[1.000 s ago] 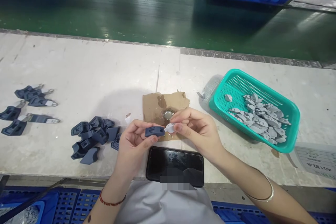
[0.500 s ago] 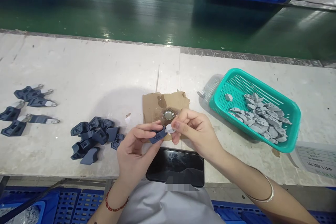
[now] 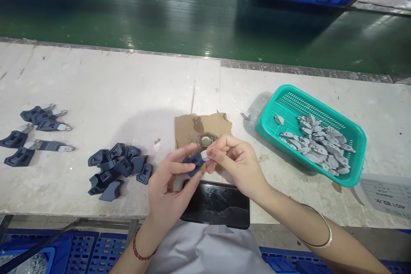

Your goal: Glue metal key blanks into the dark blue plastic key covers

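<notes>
My left hand (image 3: 170,182) holds a dark blue plastic part (image 3: 192,166) with a hollow side, between the thumb and a finger. Its index finger is raised off the part. In a pinch of thumb and fingertips, my right hand (image 3: 239,160) has a small light grey plastic piece (image 3: 204,155). That piece meets the right end of the blue part; whether it is seated in it I cannot tell. Beneath both hands lies a torn piece of brown cardboard (image 3: 184,126), with a small round metal-rimmed dish (image 3: 206,139) on it.
A green basket (image 3: 361,150) of grey pieces (image 3: 321,141) stands at right. Several loose blue parts (image 3: 118,167) are heaped at left; farther left lie blue parts with grey ends (image 3: 51,125). A black phone (image 3: 218,205) lies at the front edge. Behind runs a green conveyor belt (image 3: 144,21).
My left index finger has lifted off the blue part, and the hand has shifted slightly right. The blue part has turned a little. My right hand keeps its pinch on the grey piece.
</notes>
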Tool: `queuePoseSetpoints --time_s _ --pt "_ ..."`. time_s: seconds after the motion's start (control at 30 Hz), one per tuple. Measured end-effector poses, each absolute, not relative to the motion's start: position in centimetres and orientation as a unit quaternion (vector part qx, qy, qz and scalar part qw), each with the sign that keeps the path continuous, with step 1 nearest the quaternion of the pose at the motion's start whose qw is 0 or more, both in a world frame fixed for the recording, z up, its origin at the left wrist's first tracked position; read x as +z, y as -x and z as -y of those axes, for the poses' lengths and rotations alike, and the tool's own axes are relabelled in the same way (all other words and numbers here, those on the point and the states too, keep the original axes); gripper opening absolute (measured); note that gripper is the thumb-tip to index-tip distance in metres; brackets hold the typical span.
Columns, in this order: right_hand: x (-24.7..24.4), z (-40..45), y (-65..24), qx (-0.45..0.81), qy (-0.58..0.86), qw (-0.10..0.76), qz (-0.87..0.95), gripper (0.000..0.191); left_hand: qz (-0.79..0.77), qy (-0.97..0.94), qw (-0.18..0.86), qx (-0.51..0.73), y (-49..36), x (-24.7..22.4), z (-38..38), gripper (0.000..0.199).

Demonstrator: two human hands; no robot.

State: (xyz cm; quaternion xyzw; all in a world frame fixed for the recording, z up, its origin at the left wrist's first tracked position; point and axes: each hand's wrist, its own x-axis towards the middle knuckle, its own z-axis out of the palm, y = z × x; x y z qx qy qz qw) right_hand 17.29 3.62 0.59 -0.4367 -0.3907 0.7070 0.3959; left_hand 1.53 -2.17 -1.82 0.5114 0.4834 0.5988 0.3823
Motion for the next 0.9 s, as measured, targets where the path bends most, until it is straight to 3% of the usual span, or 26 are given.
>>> queuePoseSetpoints --time_s 0.13,0.27,0.9 --pt "0.66 -3.82 -17.43 0.718 0.405 0.389 0.410 0.039 -0.522 -0.509 0.430 0.532 -1.00 -1.28 1.74 0.028" --pt "0.58 -3.79 -17.29 0.700 0.402 0.390 0.443 0.037 -0.562 -0.501 0.472 0.458 -0.89 -1.09 1.60 0.010" --pt "0.95 -3.44 -17.72 0.721 0.367 0.351 0.472 0.034 -0.535 -0.510 0.439 0.511 -0.76 -1.50 2.39 0.011"
